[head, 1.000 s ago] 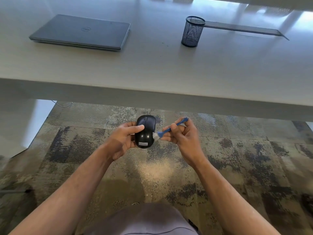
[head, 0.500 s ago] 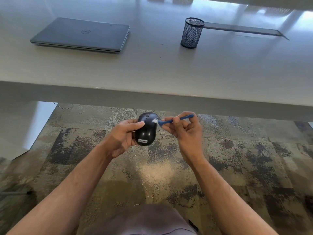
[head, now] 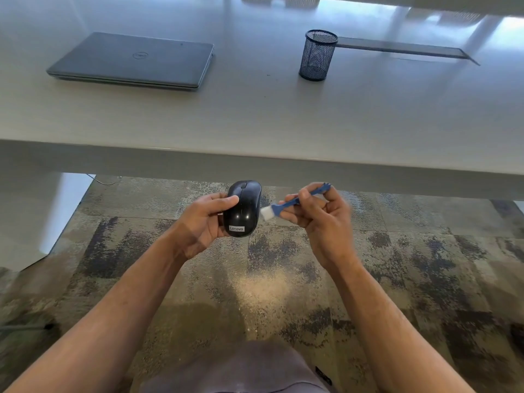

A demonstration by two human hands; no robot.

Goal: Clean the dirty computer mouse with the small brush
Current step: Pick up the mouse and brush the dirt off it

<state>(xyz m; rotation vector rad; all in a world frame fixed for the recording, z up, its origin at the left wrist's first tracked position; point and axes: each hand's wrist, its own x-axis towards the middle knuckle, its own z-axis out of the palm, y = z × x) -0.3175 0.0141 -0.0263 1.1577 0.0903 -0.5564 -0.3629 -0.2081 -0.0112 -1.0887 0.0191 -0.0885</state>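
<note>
My left hand (head: 202, 222) grips a glossy black computer mouse (head: 243, 209), top side up, with a Lenovo label at its near end. I hold it in the air over the carpet, just in front of the desk edge. My right hand (head: 320, 219) pinches a small blue brush (head: 295, 202) by its thin handle. Its white bristles point left and sit just off the mouse's right side, a narrow gap apart.
A pale desk (head: 255, 123) spans the top, its front edge just beyond my hands. On it lie a closed grey laptop (head: 133, 61) at the left and a black mesh pen cup (head: 318, 55) at the centre right. Patterned carpet (head: 397, 265) lies below.
The brush tip went from the mouse's lower right side up to its front top, then came off to the right. The mouse stayed in my left hand.
</note>
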